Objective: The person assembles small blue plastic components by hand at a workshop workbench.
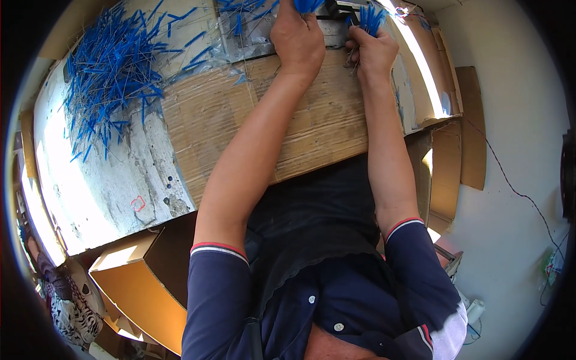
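At the top edge of the head view, my left hand (298, 42) is closed around some blue wire brushes (308, 5); its fingertips are partly cut off by the frame. To its right, my right hand (377, 53) grips a bunch of the same brushes (372, 19), blue ends up, with thin wire stems showing below the fingers. Between both hands stands a dark metal fixture (336, 11), only partly in view. A large tangled heap of blue wire brushes (111, 72) lies on the table at the far left.
A cardboard sheet (222, 120) covers the worktable (120, 186) in front of me. Loose brushes (195, 57) are scattered near the heap. Below the table at left is an open cardboard box (141, 270). More cardboard (473, 126) leans by the right wall, where a thin cable (510, 186) hangs.
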Action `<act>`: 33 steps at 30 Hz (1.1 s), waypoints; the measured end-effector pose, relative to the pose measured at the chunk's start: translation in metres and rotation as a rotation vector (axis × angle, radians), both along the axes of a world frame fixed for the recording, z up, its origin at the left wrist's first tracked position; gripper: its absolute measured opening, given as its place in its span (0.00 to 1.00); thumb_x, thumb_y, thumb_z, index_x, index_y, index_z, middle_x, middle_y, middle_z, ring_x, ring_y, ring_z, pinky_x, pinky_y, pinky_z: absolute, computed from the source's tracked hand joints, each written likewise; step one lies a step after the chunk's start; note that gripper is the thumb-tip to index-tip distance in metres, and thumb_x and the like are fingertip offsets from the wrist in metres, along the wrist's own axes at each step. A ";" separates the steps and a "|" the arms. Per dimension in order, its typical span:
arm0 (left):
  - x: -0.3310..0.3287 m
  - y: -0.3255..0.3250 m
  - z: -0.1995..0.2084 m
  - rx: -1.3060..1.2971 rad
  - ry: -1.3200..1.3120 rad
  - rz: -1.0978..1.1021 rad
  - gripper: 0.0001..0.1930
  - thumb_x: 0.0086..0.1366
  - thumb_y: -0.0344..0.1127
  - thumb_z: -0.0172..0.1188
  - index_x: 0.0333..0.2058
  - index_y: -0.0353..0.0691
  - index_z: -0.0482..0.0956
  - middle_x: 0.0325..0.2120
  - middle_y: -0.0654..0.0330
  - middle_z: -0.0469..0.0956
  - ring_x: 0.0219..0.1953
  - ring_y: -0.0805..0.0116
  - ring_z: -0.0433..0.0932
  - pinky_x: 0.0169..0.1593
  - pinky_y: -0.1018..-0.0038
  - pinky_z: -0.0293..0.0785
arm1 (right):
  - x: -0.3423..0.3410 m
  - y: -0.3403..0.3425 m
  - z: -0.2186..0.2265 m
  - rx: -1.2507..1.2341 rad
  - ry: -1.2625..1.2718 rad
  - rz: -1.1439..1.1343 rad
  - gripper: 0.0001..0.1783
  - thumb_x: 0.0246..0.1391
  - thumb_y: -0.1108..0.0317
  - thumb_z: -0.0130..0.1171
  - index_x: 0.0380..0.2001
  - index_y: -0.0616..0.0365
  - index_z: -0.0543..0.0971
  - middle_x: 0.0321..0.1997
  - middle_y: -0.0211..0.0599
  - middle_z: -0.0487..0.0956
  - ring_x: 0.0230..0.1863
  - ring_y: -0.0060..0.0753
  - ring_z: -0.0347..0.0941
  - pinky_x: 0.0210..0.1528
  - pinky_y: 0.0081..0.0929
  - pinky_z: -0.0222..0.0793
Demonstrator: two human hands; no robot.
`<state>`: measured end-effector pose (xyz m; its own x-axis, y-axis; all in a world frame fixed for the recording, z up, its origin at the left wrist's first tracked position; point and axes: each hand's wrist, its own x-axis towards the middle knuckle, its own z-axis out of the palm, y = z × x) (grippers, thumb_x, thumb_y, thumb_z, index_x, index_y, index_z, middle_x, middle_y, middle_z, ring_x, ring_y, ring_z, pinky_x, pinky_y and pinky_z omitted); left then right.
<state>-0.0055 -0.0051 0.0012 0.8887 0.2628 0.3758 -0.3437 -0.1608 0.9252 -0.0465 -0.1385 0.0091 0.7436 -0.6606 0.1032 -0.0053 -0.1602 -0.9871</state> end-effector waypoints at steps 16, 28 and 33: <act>0.008 -0.005 -0.016 0.380 -0.101 -0.199 0.10 0.64 0.27 0.60 0.44 0.35 0.77 0.37 0.41 0.82 0.41 0.34 0.80 0.44 0.47 0.75 | -0.024 -0.001 -0.011 0.131 -0.219 0.111 0.07 0.57 0.72 0.70 0.35 0.63 0.83 0.25 0.31 0.81 0.19 0.17 0.72 0.19 0.15 0.63; 0.010 0.000 -0.024 0.668 -0.159 -0.136 0.13 0.59 0.27 0.59 0.44 0.36 0.80 0.41 0.48 0.81 0.41 0.41 0.81 0.47 0.49 0.76 | -0.021 0.001 -0.012 0.080 -0.150 0.060 0.07 0.52 0.75 0.68 0.35 0.63 0.84 0.22 0.30 0.80 0.17 0.16 0.70 0.17 0.17 0.62; 0.010 -0.001 -0.017 0.445 -0.091 -0.035 0.11 0.62 0.30 0.61 0.43 0.36 0.80 0.42 0.47 0.82 0.42 0.41 0.81 0.47 0.50 0.75 | -0.008 -0.004 -0.015 -0.041 -0.076 -0.025 0.07 0.49 0.73 0.68 0.33 0.64 0.86 0.23 0.31 0.82 0.20 0.18 0.73 0.22 0.19 0.67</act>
<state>0.0042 -0.0059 -0.0155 0.8523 0.0283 0.5222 -0.4328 -0.5224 0.7347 -0.0542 -0.1427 -0.0060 0.7156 -0.6732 0.1863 0.0653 -0.2011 -0.9774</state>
